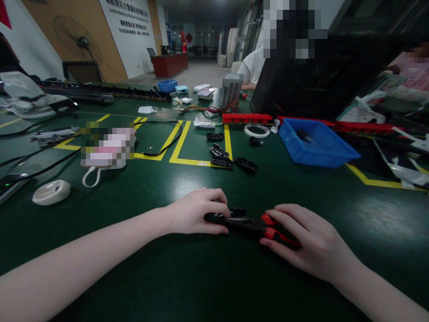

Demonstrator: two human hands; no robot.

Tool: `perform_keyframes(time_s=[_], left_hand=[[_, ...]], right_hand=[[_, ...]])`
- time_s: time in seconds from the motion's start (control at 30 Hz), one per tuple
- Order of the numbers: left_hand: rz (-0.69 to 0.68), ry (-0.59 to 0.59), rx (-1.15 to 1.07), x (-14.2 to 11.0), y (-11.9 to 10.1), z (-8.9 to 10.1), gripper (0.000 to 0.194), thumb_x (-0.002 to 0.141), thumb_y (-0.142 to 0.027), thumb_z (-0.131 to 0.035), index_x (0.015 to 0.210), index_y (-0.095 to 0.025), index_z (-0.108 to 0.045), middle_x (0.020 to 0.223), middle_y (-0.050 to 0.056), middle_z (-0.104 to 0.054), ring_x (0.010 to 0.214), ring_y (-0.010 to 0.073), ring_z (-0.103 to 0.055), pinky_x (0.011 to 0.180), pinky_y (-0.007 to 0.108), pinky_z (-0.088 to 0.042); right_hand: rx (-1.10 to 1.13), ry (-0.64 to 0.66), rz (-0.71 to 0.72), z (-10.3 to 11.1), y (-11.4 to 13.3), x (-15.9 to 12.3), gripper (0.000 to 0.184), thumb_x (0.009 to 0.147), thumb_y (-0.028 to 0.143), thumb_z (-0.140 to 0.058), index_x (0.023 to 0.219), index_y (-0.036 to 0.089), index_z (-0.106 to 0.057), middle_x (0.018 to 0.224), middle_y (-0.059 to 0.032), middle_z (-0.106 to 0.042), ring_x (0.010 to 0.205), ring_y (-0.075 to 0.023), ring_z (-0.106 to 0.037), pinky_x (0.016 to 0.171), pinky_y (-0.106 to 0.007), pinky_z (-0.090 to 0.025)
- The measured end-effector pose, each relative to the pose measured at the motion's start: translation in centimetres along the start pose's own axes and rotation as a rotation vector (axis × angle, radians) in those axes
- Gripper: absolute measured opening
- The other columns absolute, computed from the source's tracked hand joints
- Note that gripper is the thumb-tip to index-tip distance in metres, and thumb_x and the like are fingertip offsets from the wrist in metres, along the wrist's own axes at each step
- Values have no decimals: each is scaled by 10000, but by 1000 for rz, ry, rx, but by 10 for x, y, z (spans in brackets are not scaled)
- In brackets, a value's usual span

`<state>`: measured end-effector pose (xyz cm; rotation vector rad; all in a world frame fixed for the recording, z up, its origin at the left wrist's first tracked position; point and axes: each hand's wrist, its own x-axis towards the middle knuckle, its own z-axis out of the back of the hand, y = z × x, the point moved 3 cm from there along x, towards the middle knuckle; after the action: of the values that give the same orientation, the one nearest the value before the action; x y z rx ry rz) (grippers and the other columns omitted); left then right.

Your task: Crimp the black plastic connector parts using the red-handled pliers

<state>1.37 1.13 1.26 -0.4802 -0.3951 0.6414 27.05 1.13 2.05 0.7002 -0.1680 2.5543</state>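
Observation:
My right hand [306, 232] is closed around the red and black handles of a pair of pliers [250, 226], whose jaws point left. In my left hand [203, 212] a small black part [214, 218] is pinched between thumb and fingers, right at the plier jaws. Whether the jaws grip that part I cannot tell. Another black piece [237, 212] shows just behind the pliers, partly hidden by them. Farther off, several similar black plastic parts [221, 162] lie loose on the green table.
A blue bin [318, 154] with a dark item inside stands at the right. Near it lie a white ring [256, 130] and red strips [247, 118]. To the left are a white oval object [51, 192] and black cables [50, 170]. A metal power supply [230, 91] stands at the back.

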Motion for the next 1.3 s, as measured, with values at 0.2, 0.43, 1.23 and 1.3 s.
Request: perform_keyframes(time_s=[0.2, 0.43, 1.23, 1.3], left_hand=[[0, 2, 3, 0, -1, 1, 207, 894, -334, -713, 1022, -177, -668, 1108, 64, -594, 1004, 223, -604, 829, 353, -464], [-2, 2, -15, 0, -1, 1, 216, 885, -328, -725, 1034, -183, -664, 1120, 59, -594, 1005, 219, -603, 829, 341, -462], [-2, -2, -26, 0, 1, 0, 208, 890, -331, -721, 1032, -188, -674, 1129, 65, -595, 1005, 221, -603, 817, 335, -464], [-4, -4, -23, 0, 1, 0, 210, 889, -327, -725, 1039, -188, -675, 1129, 65, -593, 1009, 222, -603, 816, 333, -463]], right_hand=[[-55, -10, 14, 3, -3, 0, 336, 921, 381, -632, 1151, 137, -600, 1002, -133, -669, 832, -228, -660, 669, -355, -574], [-108, -28, 30, -1, 0, -2, 388, 935, 387, -609, 1202, 105, -601, 1063, -157, -667, 939, -268, -653, 767, -409, -564], [-160, -61, 45, 8, 2, 2, 331, 925, 331, -629, 1143, 81, -628, 1013, -154, -679, 886, -245, -663, 730, -366, -551], [-166, -57, 48, 8, 3, 3, 329, 932, 333, -617, 1144, 82, -627, 1015, -155, -681, 894, -251, -665, 738, -376, -552]])
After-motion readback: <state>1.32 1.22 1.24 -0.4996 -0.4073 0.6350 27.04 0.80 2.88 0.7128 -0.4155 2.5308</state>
